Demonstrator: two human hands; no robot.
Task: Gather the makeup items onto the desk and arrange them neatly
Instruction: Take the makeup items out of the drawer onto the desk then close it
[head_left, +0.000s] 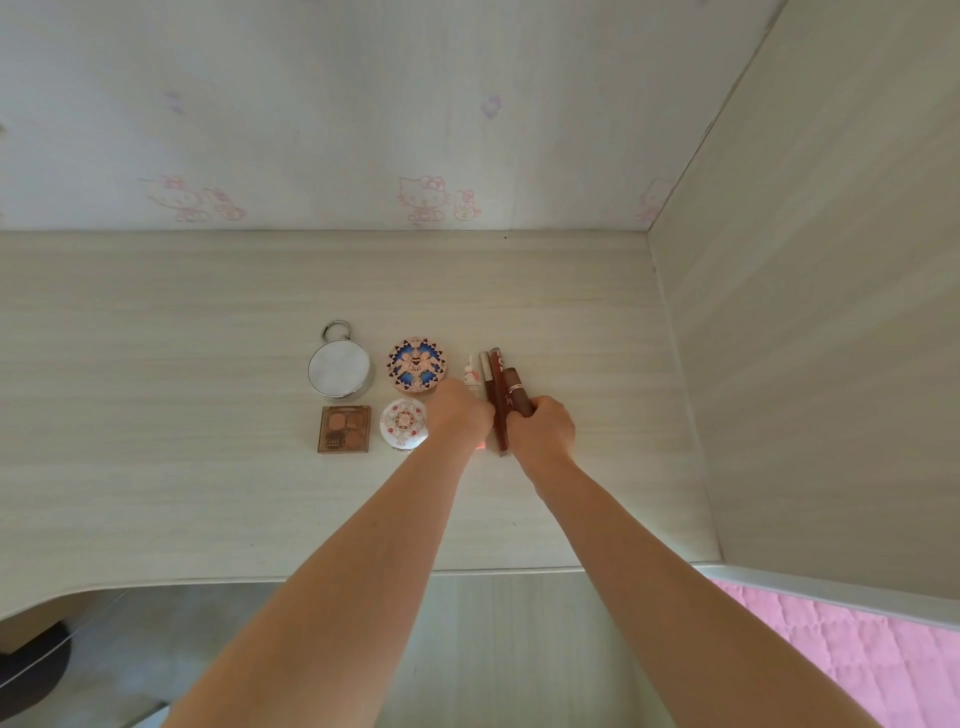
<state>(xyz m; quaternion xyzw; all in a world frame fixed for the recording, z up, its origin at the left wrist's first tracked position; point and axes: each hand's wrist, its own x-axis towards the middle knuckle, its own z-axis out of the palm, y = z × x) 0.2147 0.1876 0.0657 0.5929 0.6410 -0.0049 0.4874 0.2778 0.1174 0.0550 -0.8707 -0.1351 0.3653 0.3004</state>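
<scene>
On the pale wooden desk (208, 493) lie a round silver mirror compact (339, 370), a blue patterned round compact (416, 365), a brown eyeshadow palette (344, 429) and a white flowered compact (401, 422). To their right several slim tubes lie side by side: a white bunny tube (471, 375), a silver-capped tube (485, 371) and a long dark red tube (498, 395). My right hand (543, 431) grips a short brown tube (518, 396). My left hand (462, 413) rests curled over the near ends of the white tubes; its fingers are hidden.
A wall (363, 114) with pink cartoon cat prints stands behind the desk. A wooden side panel (810, 312) closes the right side. Pink quilted bedding (857, 654) shows at lower right. A dark object (31, 670) sits below the desk's left edge.
</scene>
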